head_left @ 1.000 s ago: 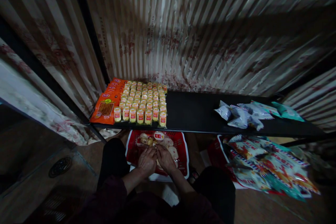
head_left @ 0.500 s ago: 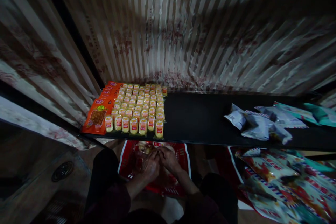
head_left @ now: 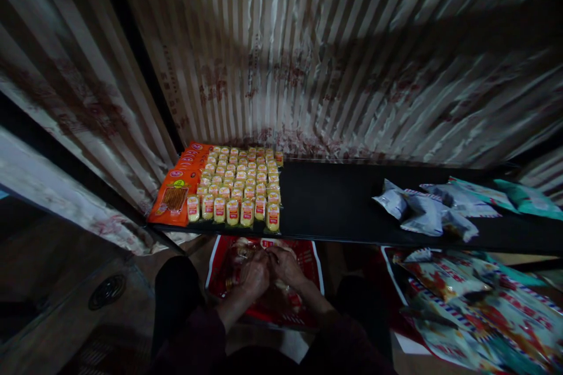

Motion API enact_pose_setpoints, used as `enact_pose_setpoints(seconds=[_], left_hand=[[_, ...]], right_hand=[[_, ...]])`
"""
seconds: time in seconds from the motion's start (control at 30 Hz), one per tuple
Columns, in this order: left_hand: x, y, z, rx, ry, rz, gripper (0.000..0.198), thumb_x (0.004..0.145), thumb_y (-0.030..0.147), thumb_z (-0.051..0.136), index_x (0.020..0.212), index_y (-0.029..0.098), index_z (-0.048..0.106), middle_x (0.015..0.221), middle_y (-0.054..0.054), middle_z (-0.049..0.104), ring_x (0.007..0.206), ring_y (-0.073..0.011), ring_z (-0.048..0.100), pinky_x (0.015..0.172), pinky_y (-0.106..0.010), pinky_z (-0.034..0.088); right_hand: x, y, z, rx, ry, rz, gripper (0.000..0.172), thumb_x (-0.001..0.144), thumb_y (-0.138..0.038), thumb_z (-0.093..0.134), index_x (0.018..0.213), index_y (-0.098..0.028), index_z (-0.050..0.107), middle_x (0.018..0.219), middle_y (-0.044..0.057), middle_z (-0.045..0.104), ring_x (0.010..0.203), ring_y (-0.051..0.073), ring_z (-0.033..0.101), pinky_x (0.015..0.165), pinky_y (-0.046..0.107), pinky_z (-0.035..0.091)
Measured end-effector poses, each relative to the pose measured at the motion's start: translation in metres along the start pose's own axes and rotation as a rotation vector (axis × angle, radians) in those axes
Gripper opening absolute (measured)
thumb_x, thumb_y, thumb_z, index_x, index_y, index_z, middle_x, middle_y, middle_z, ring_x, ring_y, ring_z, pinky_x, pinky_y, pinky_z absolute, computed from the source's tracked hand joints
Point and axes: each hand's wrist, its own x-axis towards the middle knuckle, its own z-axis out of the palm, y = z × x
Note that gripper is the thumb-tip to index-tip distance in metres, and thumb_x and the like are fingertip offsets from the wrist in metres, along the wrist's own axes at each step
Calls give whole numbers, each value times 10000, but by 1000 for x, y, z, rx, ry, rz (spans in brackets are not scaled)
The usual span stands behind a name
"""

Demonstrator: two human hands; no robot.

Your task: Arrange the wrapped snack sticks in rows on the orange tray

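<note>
My left hand (head_left: 255, 274) and my right hand (head_left: 285, 267) meet over a red basket (head_left: 317, 269) below the shelf. The fingers of both are bent and pinched together, their tips almost touching. Whatever is between the fingertips is too small and dark to make out. Inside the basket, clear plastic packaging (head_left: 240, 249) and small wrapped pieces lie around and under my hands. On the shelf just above stand rows of small yellow wrapped snacks (head_left: 233, 212) with red labels.
Orange snack packets (head_left: 176, 190) lie at the left end of the black shelf (head_left: 325, 199). Silver-white packets (head_left: 424, 214) and teal packets (head_left: 528, 199) lie at its right. A second basket (head_left: 393, 281) at lower right holds large printed bags (head_left: 470, 304). Striped curtain (head_left: 285, 70) hangs behind.
The view has shifted slightly, so the shelf goods at left appear a little further right. My hands stay together over the basket, fingers still pinched.
</note>
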Motion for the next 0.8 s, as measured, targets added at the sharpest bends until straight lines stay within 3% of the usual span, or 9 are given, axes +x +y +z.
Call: enact_pose_setpoints(seconds=[0.17,0.33,0.57,0.7,0.8], left_hand=[[2,-7,-4,-29,-170,-99,504,802,88,402,1284,138,540,1397,-98,492,1260,-178,478,1063,-281,375],[8,-7,10,-45,-235,-147,489,800,72,399,1256,135,565,1405,-102,479,1228,-186,509,1038,-289,399],[24,-16,35,-130,-85,-261,598,774,65,459,1371,89,438,1491,-162,336,1391,-267,290,1122,-373,301],[43,-24,38,-351,60,-316,559,728,37,495,1280,119,518,1400,-162,464,1341,-271,375,1095,-364,333],[62,-29,37,-473,38,-382,429,688,27,527,1093,137,616,1266,-152,578,1257,-266,468,1076,-370,334]], right_hand=[[-6,5,14,-31,-40,67,334,821,-133,429,1034,-157,686,1060,109,706,1003,197,637,897,285,457],[-9,20,17,-27,-29,89,339,827,-132,408,1021,-169,684,1063,109,696,993,192,624,887,284,457],[1,50,16,-39,21,155,315,797,-117,425,952,-109,699,1082,174,673,1034,227,611,930,324,456],[0,65,17,47,76,213,412,767,-101,438,1122,-126,647,1167,160,646,1053,224,617,914,325,481],[0,73,18,122,123,200,416,773,-116,440,1130,-175,648,1166,119,657,1065,214,618,924,329,490]])
